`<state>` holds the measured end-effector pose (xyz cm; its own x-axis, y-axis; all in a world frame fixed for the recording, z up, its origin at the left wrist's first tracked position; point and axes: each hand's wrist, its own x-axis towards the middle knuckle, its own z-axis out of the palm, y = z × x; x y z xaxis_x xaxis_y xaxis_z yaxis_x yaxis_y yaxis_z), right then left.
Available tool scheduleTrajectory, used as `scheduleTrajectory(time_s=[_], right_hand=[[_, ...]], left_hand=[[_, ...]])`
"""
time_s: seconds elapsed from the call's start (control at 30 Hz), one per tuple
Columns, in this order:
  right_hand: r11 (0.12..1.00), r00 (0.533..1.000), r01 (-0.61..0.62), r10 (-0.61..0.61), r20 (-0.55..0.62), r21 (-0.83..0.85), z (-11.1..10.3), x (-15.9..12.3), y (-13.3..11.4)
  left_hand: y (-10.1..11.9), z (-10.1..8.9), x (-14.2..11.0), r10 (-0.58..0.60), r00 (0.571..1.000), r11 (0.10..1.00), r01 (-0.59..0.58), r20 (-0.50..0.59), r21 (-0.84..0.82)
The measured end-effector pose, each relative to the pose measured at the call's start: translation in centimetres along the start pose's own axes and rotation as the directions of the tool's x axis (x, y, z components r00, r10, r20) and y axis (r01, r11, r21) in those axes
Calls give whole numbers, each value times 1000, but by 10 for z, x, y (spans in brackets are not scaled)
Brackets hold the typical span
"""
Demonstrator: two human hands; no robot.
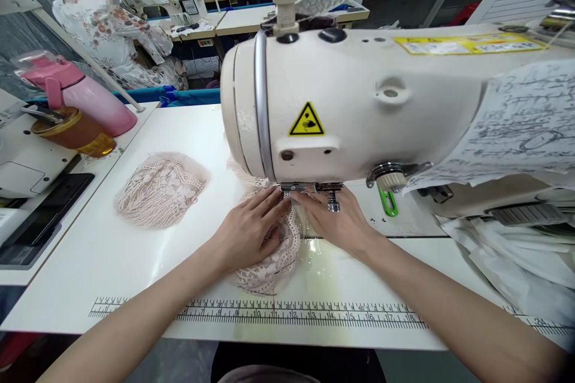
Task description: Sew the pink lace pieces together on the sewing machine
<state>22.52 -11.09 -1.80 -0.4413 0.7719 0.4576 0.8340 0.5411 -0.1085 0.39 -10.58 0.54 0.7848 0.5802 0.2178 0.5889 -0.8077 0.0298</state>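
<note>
We see both hands flat on a small piece of pale pink lace fabric [274,251], right under the head of the big cream sewing machine [350,102]. The left hand [249,230] lies open with its fingers spread on top of the lace, pressing it down. The right hand [336,218] is open too, its fingertips at the edge of the lace, just in front of the machine's metal foot [294,187]. Neither hand grips anything; they only press.

We think the fingers could get hurt, because they sit so close to where the needle comes down (the yellow warning sticker [306,120] on the machine shows just that). The thin lace could also bunch up or slide crooked if one hand pushes harder than the other.

The machine head hides the needle, so we cannot tell if it is up or down. It hides the far part of the lace as well. A second pile of pink lace [159,190] lies to the left of the machine, well apart from the hands. The printed ruler strip [269,313] runs along the table edge in front of the machine.
</note>
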Motion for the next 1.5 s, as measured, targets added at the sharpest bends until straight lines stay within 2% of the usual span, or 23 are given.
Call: scheduleTrajectory(time_s=[0.07,0.17,0.37,0.6,0.8,0.93,1.03,1.17,1.23,1.33,1.5], right_hand=[[997,998,44,-46,-37,-57,-6,2,1],[996,996,45,-50,-80,-72,-9,3,3],[996,996,75,-77,-55,-44,-7,1,4],[998,1000,-16,17,-14,55,-3,3,5],[970,981,-192,196,-14,150,0,7,4],[953,966,-258,259,19,160,0,7,4],[940,959,-282,282,27,190,2,6,5],[919,953,-303,300,50,254,5,5,6],[908,944,-327,325,50,264,6,5,7],[887,923,-379,382,43,263,6,5,8],[871,905,-415,425,24,264,7,4,9]], left_hand=[[2,-4,0,-2,1000,1000,2,-1,15],[4,-9,0,3,1000,1000,-2,-4,30],[5,-6,-2,7,1000,1000,-7,-30,17],[3,0,-8,13,999,1000,-13,-45,-13],[0,5,-11,6,1000,1000,-6,-23,1],[0,1,-15,10,1000,1000,-10,-15,-3],[-3,-4,-16,23,998,998,-26,-63,-60],[-14,1,-6,-77,981,992,58,-180,-110],[-22,10,2,-115,978,991,100,-174,-92],[-31,21,9,-137,985,990,132,-109,-50],[-30,19,0,-227,963,972,233,-143,33]])
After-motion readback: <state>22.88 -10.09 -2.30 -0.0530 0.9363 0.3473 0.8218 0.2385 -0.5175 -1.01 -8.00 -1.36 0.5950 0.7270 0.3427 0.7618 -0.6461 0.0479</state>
